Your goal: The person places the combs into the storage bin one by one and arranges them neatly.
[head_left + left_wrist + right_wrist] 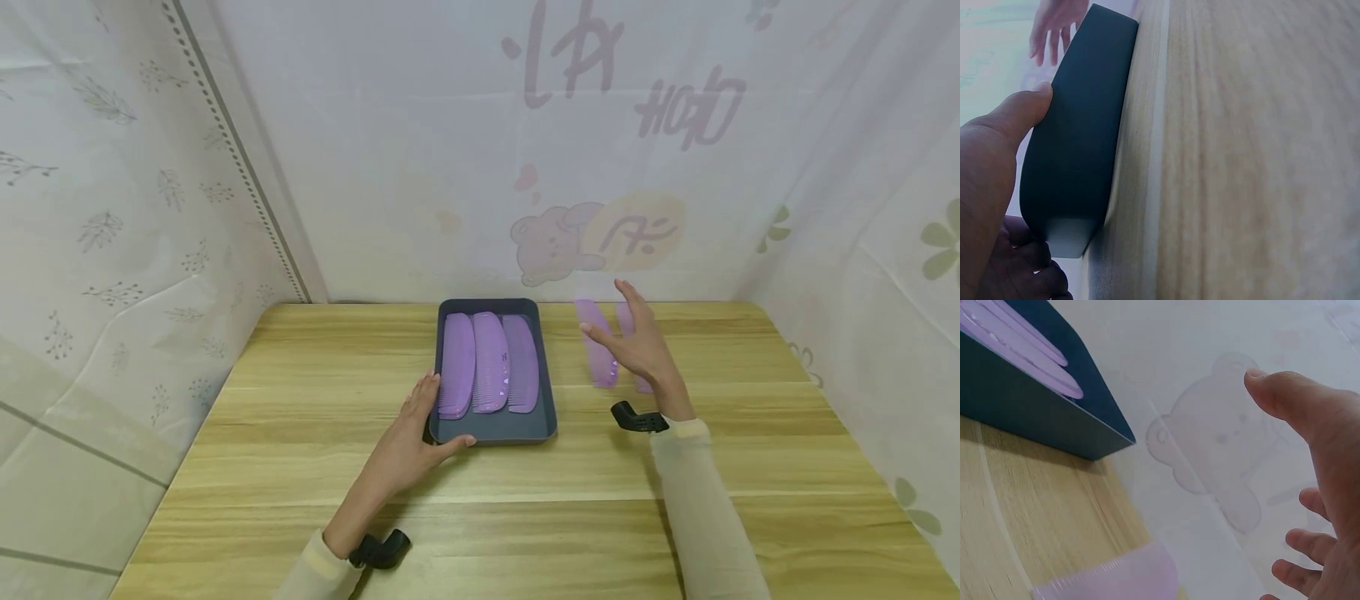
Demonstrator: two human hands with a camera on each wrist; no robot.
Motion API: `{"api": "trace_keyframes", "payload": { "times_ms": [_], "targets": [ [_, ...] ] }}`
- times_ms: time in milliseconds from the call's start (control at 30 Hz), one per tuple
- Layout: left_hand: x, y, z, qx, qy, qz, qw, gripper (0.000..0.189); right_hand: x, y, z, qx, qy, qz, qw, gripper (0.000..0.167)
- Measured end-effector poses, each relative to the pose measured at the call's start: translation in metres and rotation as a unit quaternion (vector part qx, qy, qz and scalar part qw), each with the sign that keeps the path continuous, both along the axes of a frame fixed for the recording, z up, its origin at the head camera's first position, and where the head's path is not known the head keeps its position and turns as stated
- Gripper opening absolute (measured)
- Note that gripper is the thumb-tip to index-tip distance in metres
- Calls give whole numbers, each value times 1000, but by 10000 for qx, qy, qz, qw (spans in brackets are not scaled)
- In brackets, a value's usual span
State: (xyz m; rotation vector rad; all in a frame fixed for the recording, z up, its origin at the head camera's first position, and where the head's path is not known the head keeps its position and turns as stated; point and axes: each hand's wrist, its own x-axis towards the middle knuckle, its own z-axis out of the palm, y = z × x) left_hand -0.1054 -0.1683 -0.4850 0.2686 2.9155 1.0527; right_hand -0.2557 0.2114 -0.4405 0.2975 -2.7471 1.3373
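A dark grey tray (pixel 491 428) holds several purple combs (pixel 491 362) lying side by side in three places, some stacked. My left hand (pixel 405 442) rests at the tray's near left corner, fingers along the left wall and thumb at the near rim. In the left wrist view the thumb (pixel 1025 109) touches the rim of the tray (pixel 1085 125). To the tray's right, my right hand (pixel 637 342) hovers over two more combs, thumb and fingers spread, holding nothing. One comb (pixel 600 354) shows left of it; the other (pixel 643 385) is partly hidden beneath it.
The wooden table (pixel 525 533) has its back edge against a pale printed cloth (pixel 420 167), and more cloth hangs at both sides. A black wrist-worn device (pixel 382 550) sits on the left wrist and another (pixel 637 418) on the right.
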Motion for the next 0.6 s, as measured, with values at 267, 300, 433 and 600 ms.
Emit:
{"api": "trace_keyframes", "payload": {
  "times_ms": [267,300,433,600],
  "targets": [
    [0,0,0,10,-15,8,10000,121,-1,18,-3,-115,-356,-162,9992,104],
    [0,0,0,-5,-20,11,10000,122,-1,21,-3,-130,-428,-195,9988,105],
    [0,0,-1,-29,-22,15,10000,122,-1,31,-6,-154,-723,-305,9968,108],
    [0,0,-1,-12,-8,8,10000,122,-2,43,-13,-204,-954,-370,9945,110]
  ]
}}
